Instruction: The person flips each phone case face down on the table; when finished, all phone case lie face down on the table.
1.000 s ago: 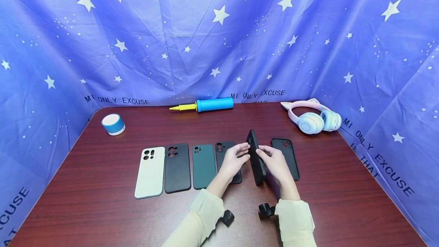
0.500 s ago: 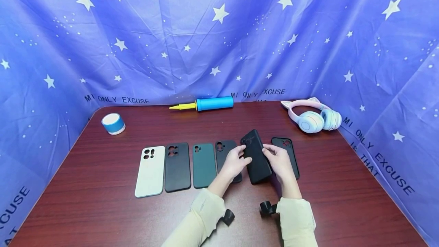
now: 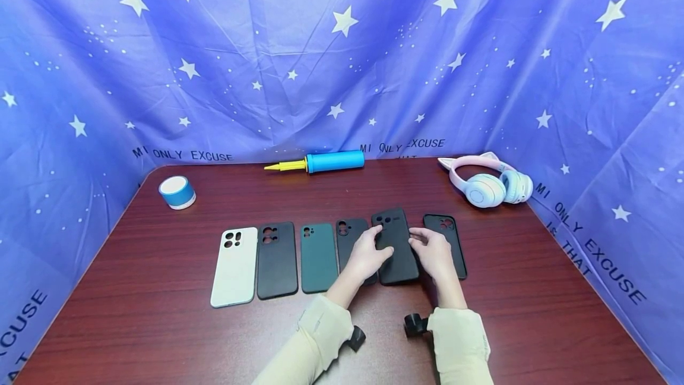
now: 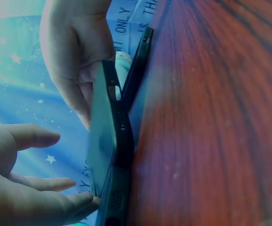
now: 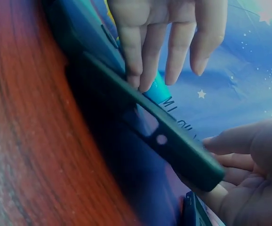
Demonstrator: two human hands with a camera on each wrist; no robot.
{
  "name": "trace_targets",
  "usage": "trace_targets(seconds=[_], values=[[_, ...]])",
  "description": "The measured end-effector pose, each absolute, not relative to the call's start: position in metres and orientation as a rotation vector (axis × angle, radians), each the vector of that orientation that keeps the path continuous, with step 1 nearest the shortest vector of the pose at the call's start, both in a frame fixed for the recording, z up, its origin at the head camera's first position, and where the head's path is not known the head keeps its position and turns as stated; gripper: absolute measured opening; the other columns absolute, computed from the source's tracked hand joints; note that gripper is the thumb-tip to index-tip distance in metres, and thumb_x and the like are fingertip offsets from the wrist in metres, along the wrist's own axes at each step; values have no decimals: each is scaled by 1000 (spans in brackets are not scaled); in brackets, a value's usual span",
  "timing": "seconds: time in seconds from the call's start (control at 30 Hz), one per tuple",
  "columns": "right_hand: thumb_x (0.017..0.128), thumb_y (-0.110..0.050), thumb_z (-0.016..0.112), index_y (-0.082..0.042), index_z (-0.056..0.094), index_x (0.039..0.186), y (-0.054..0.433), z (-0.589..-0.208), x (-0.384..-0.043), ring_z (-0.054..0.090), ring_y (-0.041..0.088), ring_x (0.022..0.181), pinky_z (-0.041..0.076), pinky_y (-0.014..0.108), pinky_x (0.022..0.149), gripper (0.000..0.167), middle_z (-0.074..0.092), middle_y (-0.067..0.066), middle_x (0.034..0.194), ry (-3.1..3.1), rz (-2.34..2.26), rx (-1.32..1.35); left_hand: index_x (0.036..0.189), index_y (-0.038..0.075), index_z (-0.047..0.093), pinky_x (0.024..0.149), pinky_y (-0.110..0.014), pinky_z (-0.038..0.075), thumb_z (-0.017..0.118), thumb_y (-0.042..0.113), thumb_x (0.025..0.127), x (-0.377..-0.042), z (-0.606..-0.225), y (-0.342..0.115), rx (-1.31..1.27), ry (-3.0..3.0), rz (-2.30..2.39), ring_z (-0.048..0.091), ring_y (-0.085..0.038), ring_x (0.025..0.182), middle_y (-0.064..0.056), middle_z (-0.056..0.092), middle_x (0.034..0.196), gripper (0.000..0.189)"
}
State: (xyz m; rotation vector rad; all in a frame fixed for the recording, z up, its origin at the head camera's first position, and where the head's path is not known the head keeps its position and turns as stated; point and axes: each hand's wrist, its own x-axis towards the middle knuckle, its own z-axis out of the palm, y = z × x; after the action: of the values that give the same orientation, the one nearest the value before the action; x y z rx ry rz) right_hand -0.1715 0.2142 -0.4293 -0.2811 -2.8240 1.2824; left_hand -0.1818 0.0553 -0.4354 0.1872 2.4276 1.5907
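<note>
In the head view a black phone case (image 3: 398,257) stands tilted, back up, its right edge raised off the table. My right hand (image 3: 431,254) pinches that raised edge, thumb on top and fingers beneath, as the right wrist view shows of the case (image 5: 173,141). My left hand (image 3: 366,257) touches the left edge with extended fingertips, thumb apart from the case in the left wrist view. Left of it, partly hidden by my left hand, lies another black case (image 3: 350,230). To the right a black case (image 3: 454,248) lies inner side up, partly behind my right hand.
A green case (image 3: 319,260), a black case (image 3: 276,263) and a cream case (image 3: 234,269) lie in a row at left. Farther back are a blue-and-white cylinder (image 3: 177,193), a blue hand pump (image 3: 333,161) and cat-ear headphones (image 3: 483,189). A starry curtain hangs behind the table.
The held case has turned from nearly edge-on to mostly flat, its back now facing up, and it has come down toward the table. My left fingers stay at its left edge.
</note>
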Motion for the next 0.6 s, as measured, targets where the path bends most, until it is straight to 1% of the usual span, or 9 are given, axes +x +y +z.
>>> trace_targets(seconds=[0.1,0.2,0.37,0.6], values=[[95,-11,57,0,62,126,214,-431,-172,64,35,111,50,50,96,34,68,20,119,-2838,1230,-256,144,2,43,112,-50,38,64,15,91,-181,-434,55,196,2450,1566,40,-33,139,-18,45,148,59],[94,-11,58,0,61,127,213,-432,-171,65,35,110,50,51,95,35,68,20,117,-2848,1197,-253,145,3,42,112,-51,37,64,16,91,-180,-433,56,196,2453,1553,39,-34,140,-19,43,149,60],[93,-10,61,1,61,127,212,-432,-170,64,34,112,49,51,98,36,68,20,118,-2847,1188,-249,146,3,41,112,-52,37,64,17,91,-180,-434,56,206,2466,1525,38,-35,140,-19,41,150,60],[94,-12,61,-1,60,129,214,-432,-171,62,34,117,46,52,102,38,67,19,121,-2846,1196,-251,146,3,40,112,-53,37,63,17,92,-179,-434,54,217,2465,1512,37,-35,140,-19,40,151,61]])
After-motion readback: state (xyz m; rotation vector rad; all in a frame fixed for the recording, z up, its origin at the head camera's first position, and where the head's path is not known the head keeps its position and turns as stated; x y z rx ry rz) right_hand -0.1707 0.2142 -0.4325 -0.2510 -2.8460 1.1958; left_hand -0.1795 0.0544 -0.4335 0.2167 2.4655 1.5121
